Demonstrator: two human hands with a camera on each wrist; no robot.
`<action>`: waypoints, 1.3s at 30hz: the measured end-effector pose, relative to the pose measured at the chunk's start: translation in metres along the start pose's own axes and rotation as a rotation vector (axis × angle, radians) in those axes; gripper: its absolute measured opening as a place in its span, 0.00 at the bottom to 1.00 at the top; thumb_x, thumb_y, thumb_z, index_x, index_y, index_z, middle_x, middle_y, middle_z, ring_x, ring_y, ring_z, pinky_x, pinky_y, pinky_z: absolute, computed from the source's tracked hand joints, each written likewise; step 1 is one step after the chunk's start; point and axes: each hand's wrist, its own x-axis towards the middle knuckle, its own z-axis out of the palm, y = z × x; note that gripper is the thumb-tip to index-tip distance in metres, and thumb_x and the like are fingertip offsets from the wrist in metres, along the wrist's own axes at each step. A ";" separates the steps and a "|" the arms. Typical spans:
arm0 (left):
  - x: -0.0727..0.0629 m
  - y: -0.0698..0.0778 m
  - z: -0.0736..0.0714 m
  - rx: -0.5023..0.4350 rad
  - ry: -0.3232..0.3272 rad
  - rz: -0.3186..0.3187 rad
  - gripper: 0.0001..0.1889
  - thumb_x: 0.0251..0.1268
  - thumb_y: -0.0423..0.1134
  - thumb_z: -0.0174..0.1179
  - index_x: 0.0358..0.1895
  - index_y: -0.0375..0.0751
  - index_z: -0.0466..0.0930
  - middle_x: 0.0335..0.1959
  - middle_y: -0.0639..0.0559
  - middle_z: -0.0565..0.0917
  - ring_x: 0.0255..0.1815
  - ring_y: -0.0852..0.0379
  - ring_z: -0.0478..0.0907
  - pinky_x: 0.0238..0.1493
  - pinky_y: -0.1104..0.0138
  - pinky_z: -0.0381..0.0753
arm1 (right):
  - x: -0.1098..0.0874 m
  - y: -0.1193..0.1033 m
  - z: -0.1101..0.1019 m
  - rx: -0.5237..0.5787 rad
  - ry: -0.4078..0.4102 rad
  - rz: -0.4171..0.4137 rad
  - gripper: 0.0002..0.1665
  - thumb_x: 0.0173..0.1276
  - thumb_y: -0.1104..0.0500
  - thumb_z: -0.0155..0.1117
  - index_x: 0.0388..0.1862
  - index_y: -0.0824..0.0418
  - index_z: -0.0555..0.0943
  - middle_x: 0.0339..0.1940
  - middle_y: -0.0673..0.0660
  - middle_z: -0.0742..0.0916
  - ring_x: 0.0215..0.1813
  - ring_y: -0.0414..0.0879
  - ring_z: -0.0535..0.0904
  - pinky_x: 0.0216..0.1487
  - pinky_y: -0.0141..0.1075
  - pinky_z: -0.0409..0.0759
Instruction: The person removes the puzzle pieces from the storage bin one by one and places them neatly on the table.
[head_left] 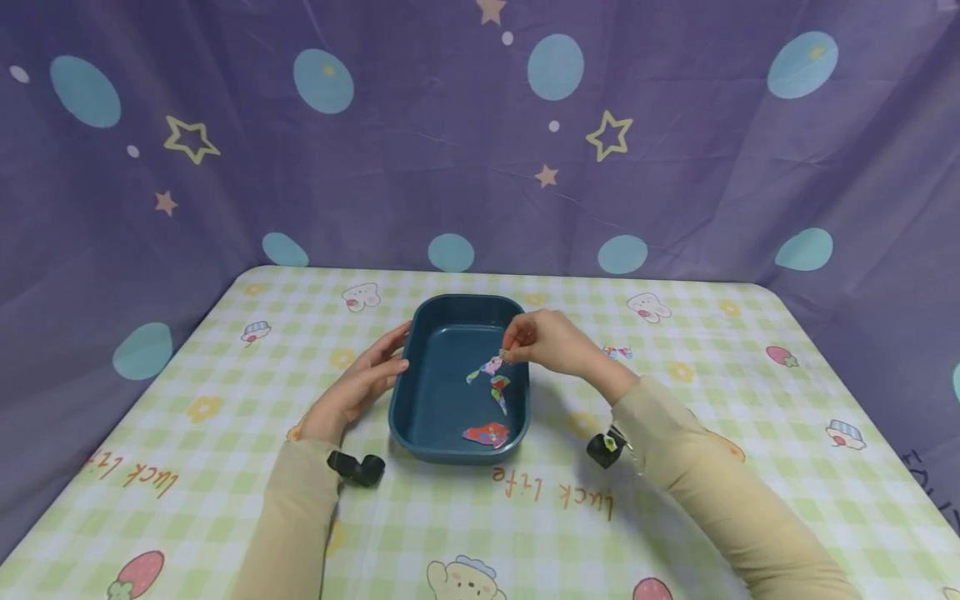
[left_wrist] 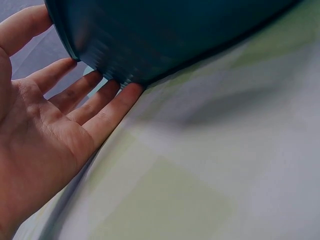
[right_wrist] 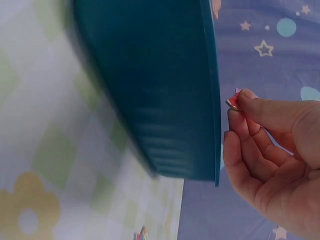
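Observation:
A dark teal rectangular tray (head_left: 442, 417) sits on the table. My left hand (head_left: 360, 383) rests against its left side, fairly straight fingers touching the outer wall and thumb at the rim, as the left wrist view shows. Above the tray's right rim, my right hand (head_left: 551, 342) pinches a small colourful piece (right_wrist: 233, 101) between thumb and fingertips; its kind is unclear. Below those fingertips in the head view, a pink and green patterned piece (head_left: 491, 365) appears. Nearby in the tray are a red and green piece (head_left: 500, 393) and a red-orange piece (head_left: 487, 434).
Another colourful piece (head_left: 618, 352) lies on the table right of the tray, beside my right wrist. A green checked cloth (head_left: 225, 517) with printed pictures covers the table. Behind it hangs a purple curtain (head_left: 450, 192) with stars and blue ovals.

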 end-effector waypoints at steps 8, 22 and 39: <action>-0.001 0.001 0.001 -0.010 0.008 -0.005 0.33 0.66 0.35 0.51 0.72 0.53 0.48 0.70 0.46 0.51 0.61 0.53 0.64 0.52 0.70 0.73 | -0.010 0.016 -0.013 0.010 0.051 0.039 0.05 0.55 0.59 0.68 0.27 0.58 0.80 0.25 0.50 0.84 0.28 0.43 0.80 0.32 0.34 0.75; 0.000 0.002 0.001 -0.012 0.003 0.000 0.32 0.67 0.33 0.48 0.72 0.53 0.48 0.70 0.46 0.51 0.64 0.47 0.60 0.52 0.69 0.73 | -0.037 0.054 -0.040 0.019 0.103 0.162 0.04 0.57 0.61 0.66 0.31 0.59 0.80 0.31 0.55 0.83 0.35 0.46 0.82 0.34 0.35 0.75; 0.000 0.002 0.002 0.001 0.006 -0.007 0.32 0.67 0.33 0.48 0.72 0.53 0.48 0.71 0.47 0.51 0.64 0.49 0.62 0.52 0.68 0.72 | -0.059 0.101 -0.062 -0.007 0.175 0.284 0.07 0.59 0.64 0.63 0.34 0.66 0.79 0.34 0.61 0.84 0.33 0.47 0.82 0.33 0.34 0.75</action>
